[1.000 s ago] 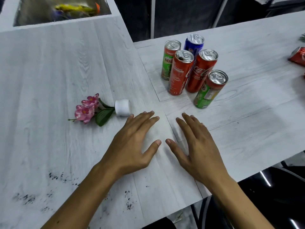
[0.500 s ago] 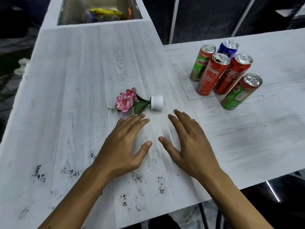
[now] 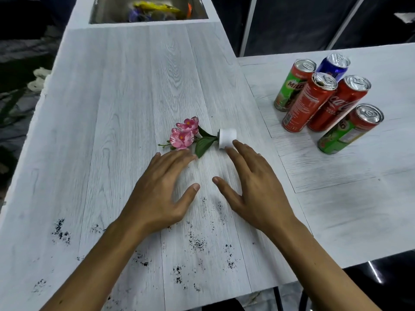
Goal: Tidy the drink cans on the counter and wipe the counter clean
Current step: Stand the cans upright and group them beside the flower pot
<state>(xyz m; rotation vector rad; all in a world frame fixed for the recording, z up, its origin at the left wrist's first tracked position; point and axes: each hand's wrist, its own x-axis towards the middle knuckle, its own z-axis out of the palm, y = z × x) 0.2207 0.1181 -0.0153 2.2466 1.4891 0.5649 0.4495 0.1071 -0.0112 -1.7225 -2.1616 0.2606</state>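
Well, cans [image 3: 323, 102] right of fingers [image 3: 238, 153].

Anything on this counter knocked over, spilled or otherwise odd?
Yes. The small white pot with pink artificial flowers lies tipped on its side, right hand fingertips at it. Dark crumbs like spilled soil speckle the pale wood-grain counter near the front edge. The five drink cans stand upright, clustered.

a small white pot [image 3: 227, 138] lies tipped on its side, its pink flowers [image 3: 184, 134] and green leaves [image 3: 204, 143] spread flat to the left of it. far back, a recessed metal bin [image 3: 148, 9] holds blurred yellow and purple items. dark floor and white frame poles [image 3: 246, 25] show beyond the edge.
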